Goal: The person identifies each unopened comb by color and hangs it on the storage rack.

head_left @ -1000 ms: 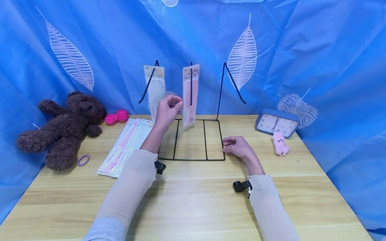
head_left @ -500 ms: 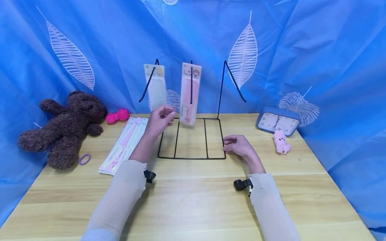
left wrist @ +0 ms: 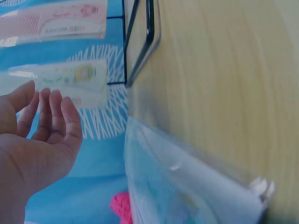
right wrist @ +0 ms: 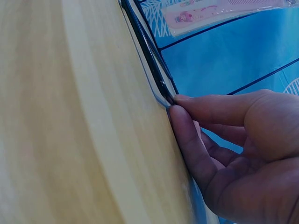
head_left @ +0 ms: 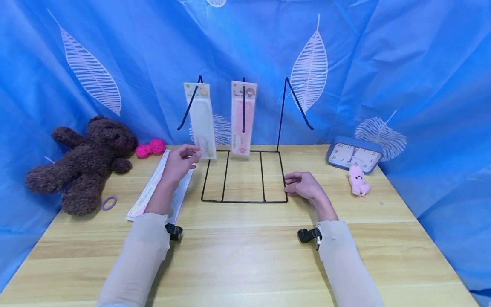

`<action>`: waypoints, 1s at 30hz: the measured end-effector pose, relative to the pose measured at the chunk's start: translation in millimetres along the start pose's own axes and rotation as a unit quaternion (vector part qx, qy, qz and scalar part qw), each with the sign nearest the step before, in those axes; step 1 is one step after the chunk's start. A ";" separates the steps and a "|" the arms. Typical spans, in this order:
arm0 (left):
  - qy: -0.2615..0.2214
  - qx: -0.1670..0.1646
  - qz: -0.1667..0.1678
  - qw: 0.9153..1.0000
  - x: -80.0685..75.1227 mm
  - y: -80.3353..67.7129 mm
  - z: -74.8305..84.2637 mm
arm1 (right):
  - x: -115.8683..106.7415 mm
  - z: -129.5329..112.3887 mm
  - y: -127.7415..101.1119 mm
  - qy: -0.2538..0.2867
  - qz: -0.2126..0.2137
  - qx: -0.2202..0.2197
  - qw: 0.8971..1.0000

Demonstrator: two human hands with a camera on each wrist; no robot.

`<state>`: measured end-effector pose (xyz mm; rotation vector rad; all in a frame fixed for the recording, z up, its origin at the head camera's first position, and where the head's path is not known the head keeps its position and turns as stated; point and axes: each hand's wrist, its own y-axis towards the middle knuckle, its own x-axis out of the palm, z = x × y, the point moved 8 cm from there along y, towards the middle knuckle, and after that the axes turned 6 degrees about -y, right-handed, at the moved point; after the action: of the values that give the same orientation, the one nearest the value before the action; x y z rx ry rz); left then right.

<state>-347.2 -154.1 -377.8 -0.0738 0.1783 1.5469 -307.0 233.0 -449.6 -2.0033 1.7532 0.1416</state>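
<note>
A black wire rack [head_left: 282, 170] stands on the wooden table [head_left: 245, 256]. From its hooks hang a white comb package [head_left: 201, 119] and a pink comb package [head_left: 243, 117]. My left hand [head_left: 180, 160] hovers with straight fingers, holding nothing, just above a stack of flat comb packages [head_left: 147, 196]. In the left wrist view the left hand [left wrist: 44, 135] is spread, with the stack [left wrist: 187, 186] below and the hanging packages [left wrist: 56, 23] beyond. My right hand [head_left: 301, 185] rests at the rack's front right corner. In the right wrist view its thumb and forefinger [right wrist: 187, 126] pinch the wire [right wrist: 149, 56].
A brown teddy bear [head_left: 82, 162], a purple hair ring [head_left: 108, 203] and a pink pom-pom [head_left: 149, 148] lie at the left. At the right are a blue clock [head_left: 353, 158] and a small pink toy [head_left: 356, 181]. Blue leaf-print curtain [head_left: 383, 64] closes the back and sides.
My left hand let go near the hanging pink package and dropped left toward the flat stack. The pink package swung and now hangs straight. The right hand stayed put.
</note>
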 end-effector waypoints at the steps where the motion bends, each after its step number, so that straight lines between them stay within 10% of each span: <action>1: 0.003 -0.005 0.004 1.000 -3.7 -0.4 -1.6 | 0.0 -0.1 -0.3 0.000 0.001 0.000 1.000; 30: 0.148 -0.078 0.007 0.986 -55.1 -3.8 -41.0 | -0.6 2.9 3.1 -0.003 -0.005 -0.006 1.000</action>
<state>-347.0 -215.1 -409.6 -0.4276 0.2917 1.5577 -309.4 234.6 -452.8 -2.0168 1.7423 0.1551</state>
